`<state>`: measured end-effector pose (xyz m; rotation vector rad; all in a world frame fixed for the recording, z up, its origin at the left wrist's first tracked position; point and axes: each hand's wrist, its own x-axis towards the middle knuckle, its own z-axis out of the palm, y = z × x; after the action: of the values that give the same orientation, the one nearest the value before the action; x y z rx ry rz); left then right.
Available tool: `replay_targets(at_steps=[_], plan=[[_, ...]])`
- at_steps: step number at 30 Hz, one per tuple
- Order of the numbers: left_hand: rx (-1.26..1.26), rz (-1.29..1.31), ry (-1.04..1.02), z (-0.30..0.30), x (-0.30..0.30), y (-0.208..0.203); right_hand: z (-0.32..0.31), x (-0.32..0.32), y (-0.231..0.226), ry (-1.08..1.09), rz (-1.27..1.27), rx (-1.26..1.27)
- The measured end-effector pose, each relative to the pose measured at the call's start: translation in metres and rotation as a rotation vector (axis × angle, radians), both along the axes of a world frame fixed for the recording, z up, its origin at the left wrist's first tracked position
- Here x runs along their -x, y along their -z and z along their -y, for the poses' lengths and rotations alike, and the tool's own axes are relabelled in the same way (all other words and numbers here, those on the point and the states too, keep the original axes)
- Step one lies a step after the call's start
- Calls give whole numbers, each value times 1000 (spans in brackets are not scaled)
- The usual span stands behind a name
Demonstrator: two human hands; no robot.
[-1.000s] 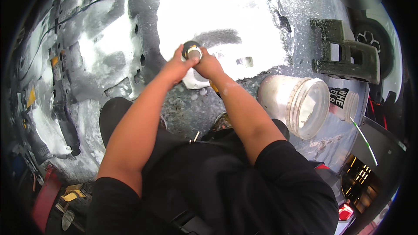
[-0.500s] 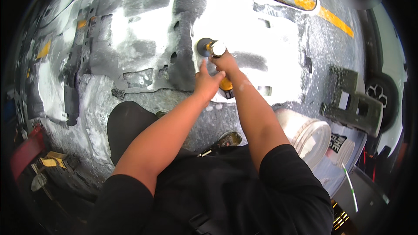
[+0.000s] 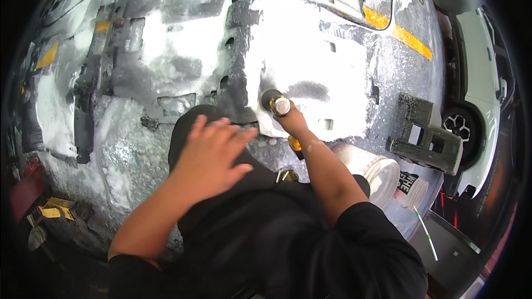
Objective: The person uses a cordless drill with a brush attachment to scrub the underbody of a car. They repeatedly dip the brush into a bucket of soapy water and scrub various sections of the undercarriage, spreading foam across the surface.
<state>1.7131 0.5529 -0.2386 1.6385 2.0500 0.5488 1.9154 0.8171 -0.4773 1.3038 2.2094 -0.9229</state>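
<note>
In the head view, I'm watching the right hand point(image 3: 293, 120) gripping a yellow-and-black power tool point(image 3: 282, 107) over the white-dusted sheet point(image 3: 302, 33), toward one o'clock from centre. At the tool's eight o'clock, the left hand point(image 3: 209, 158) is hovering empty, fingers spread, above the dark-clad leg point(image 3: 191, 123); at four, a whitish bucket point(image 3: 357, 165) is sitting.

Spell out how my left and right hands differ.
The left hand holds nothing visible, while the right hand grips a yellow-and-black power tool. The left hand's fingers are spread; the right hand's curl around the tool. The left hand overlaps the bent knee in view; the right hand reaches farther forward. Both are bare.
</note>
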Motion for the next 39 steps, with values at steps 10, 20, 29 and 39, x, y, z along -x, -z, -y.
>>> replay_targets(at_steps=[10,20,29,39], plan=[[-8,13,-264,78,29,47,-63,116,37,256,-247,133],[3,-69,-447,124,5,44,-177,215,42,194,-251,42],[33,-91,-495,114,-11,41,-282,159,21,434,-146,170],[19,-68,-409,56,4,42,-205,174,12,184,-154,328]])
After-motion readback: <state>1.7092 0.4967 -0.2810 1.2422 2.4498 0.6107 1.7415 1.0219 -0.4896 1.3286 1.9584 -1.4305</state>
